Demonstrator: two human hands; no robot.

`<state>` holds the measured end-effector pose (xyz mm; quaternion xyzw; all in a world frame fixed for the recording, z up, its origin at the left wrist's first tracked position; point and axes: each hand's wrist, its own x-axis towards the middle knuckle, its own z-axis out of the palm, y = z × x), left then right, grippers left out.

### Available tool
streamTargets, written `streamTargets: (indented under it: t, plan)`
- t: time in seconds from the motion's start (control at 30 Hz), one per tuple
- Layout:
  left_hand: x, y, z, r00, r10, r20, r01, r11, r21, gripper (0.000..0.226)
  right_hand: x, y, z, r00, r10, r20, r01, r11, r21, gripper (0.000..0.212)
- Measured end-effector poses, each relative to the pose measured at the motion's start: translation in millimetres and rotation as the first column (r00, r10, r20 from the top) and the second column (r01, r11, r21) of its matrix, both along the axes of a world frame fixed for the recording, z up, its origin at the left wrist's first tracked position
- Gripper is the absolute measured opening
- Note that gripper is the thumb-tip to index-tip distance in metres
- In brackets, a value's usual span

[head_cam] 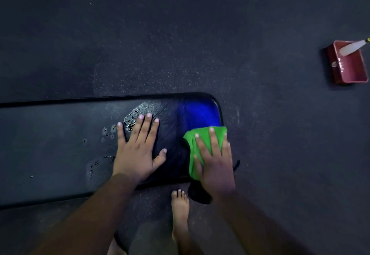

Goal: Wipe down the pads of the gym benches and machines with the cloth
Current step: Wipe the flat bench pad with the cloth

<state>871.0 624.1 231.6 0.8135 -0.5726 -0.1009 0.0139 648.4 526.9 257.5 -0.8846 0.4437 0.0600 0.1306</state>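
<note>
A bare foot [179, 204] stands on the floor [180, 34] below the bench pad [50, 144]. The left hand [138, 150] lies flat on the wet pad, fingers spread. The right hand [216, 162] presses the green cloth [193, 144] under straight fingers at the pad's right end. Well beyond, a red tub [349, 68] holds a white bottle [352, 47].

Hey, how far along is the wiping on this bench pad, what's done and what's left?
Done: the pad's end by the rounded corner looks smeared wet, as if wiped. In hand: the right hand presses the green cloth flat on that end, while the left hand rests open on the bench pad. Left: droplets remain beside the left hand, and the long stretch further left looks dry.
</note>
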Motion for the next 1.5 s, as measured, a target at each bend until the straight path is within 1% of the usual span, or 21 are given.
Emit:
streamTargets:
  t: [0.1,0.17,0.23,0.3,0.37,0.43,0.5,0.57,0.63,0.7,0.8,0.87,0.9,0.97,1.03,1.1,1.17,1.27,1.33,1.4,1.5]
  plan:
    - [-0.6,1.4,-2.6,1.0,0.005,0.024,-0.005,1.0,-0.009,0.087,72.1,-79.6,-7.0,0.998,0.063,0.008,-0.063,0.997,-0.049,0.058]
    - [-0.7,1.6,-3.3,0.999,0.001,0.042,0.0,1.0,-0.021,0.088,110.8,-123.5,-10.1,1.0,0.022,0.002,-0.022,0.999,-0.027,0.056]
    - [-0.5,1.6,-2.2,0.999,-0.001,0.045,0.002,1.0,-0.026,0.088,110.1,-115.2,-10.4,1.0,0.016,0.003,-0.015,0.998,-0.055,0.058]
    - [-0.1,2.4,0.0,0.999,0.014,0.039,-0.013,1.0,-0.02,0.089,71.8,-65.1,-5.2,0.987,0.155,-0.045,-0.158,0.984,-0.087,0.063]
    - [-1.4,1.7,0.5,0.999,0.024,0.028,-0.023,1.0,-0.013,0.09,20.7,-22.8,3.7,0.945,0.316,-0.088,-0.32,0.947,-0.034,0.067]
    - [-3.0,1.8,0.5,0.999,0.043,0.016,-0.042,0.999,-0.03,0.09,7.2,-38.0,0.4,0.906,0.414,-0.092,-0.415,0.91,0.003,0.066]
    - [-4.9,1.9,-2.0,0.998,0.063,0.018,-0.062,0.995,-0.074,0.091,43.6,-78.6,-2.6,0.883,0.46,-0.089,-0.465,0.885,-0.038,0.063]
    - [-7.3,4.3,-4.5,0.995,0.1,0.015,-0.098,0.989,-0.112,0.092,100.9,-109.0,-4.9,0.896,0.436,-0.084,-0.441,0.897,-0.042,0.06]
    - [-8.1,4.8,-6.9,0.991,0.13,0.023,-0.126,0.984,-0.122,0.093,133.0,-120.5,-8.8,0.934,0.352,-0.067,-0.353,0.935,-0.01,0.059]
    - [-11.7,5.9,-7.6,0.987,0.161,0.004,-0.16,0.982,-0.103,0.093,113.8,-107.6,-7.9,0.924,0.376,-0.064,-0.379,0.925,-0.037,0.061]
    - [-34.9,11.0,-3.7,0.952,0.305,-0.026,-0.307,0.949,-0.078,0.085,48.9,-79.7,4.4,0.827,0.552,-0.104,-0.556,0.831,-0.006,0.064]
    - [-62.3,7.5,-1.2,0.885,0.458,-0.081,-0.463,0.885,-0.048,0.08,30.4,-81.9,6.6,0.799,0.583,-0.149,-0.583,0.811,0.052,0.064]
    - [-74.5,6.5,0.2,0.822,0.562,-0.091,-0.566,0.824,-0.026,0.08,38.7,-86.0,8.3,0.789,0.593,-0.161,-0.593,0.803,0.053,0.063]
    - [-92.2,-0.2,3.7,0.661,0.743,-0.103,-0.744,0.667,0.042,0.082,77.6,-95.0,6.5,0.758,0.631,-0.166,-0.634,0.772,0.046,0.063]
    - [-105.6,-5.8,2.3,0.536,0.835,-0.12,-0.837,0.545,0.053,0.085,134.2,-99.9,2.3,0.689,0.712,-0.136,-0.712,0.7,0.053,0.062]
    - [-114.0,-11.6,-4.1,0.457,0.88,-0.127,-0.885,0.465,0.037,0.085,186.6,-97.9,-4.0,0.584,0.803,-0.118,-0.805,0.592,0.044,0.061]
    - [-117.8,-20.7,-6.1,0.391,0.909,-0.142,-0.916,0.4,0.038,0.085,203.8,-100.8,-6.4,0.491,0.864,-0.116,-0.867,0.497,0.032,0.06]
    - [-119.1,-36.6,-6.0,0.29,0.946,-0.145,-0.953,0.299,0.042,0.085,163.6,-131.1,-1.4,0.352,0.929,-0.113,-0.935,0.355,0.01,0.059]
    - [-123.9,-46.4,-2.9,0.23,0.961,-0.154,-0.97,0.238,0.039,0.082,120.5,-155.0,7.3,0.263,0.953,-0.15,-0.957,0.277,0.085,0.062]
    - [-131.8,-60.3,2.4,0.11,0.983,-0.146,-0.992,0.117,0.037,0.078,115.7,-168.9,11.6,0.203,0.968,-0.15,-0.964,0.224,0.141,0.064]
    - [-139.8,-84.0,6.3,-0.085,0.986,-0.141,-0.995,-0.077,0.064,0.073,197.0,-135.5,-1.2,0.076,0.996,-0.053,-0.991,0.081,0.106,0.061]
